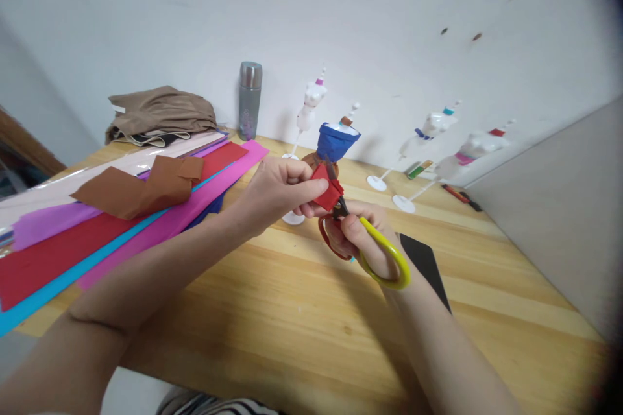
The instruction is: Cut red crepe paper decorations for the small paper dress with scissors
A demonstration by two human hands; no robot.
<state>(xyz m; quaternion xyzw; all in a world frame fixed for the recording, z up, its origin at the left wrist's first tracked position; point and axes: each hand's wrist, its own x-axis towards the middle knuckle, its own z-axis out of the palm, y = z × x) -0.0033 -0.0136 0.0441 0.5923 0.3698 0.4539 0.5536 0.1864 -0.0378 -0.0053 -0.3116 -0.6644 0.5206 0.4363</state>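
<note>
My left hand (287, 188) pinches a small folded piece of red crepe paper (328, 189) between thumb and fingers. In my right hand (363, 233) are scissors (396, 262) with one yellow and one red handle loop. Their dark blades reach up to the red piece, partly hidden by it, so I cannot tell whether they are cutting through. Just behind my hands stands a miniature dress form (338, 139) wrapped in blue over brown, with a brown neck band. Its white round base (293, 218) shows below my left hand.
Coloured paper strips, a red one (58, 246) among them, and a brown piece (141, 188) lie at left. Behind are folded brown cloth (163, 110) and a grey bottle (250, 100). More mini dress forms (311, 104) stand along the wall. A black flat object (426, 266) lies right.
</note>
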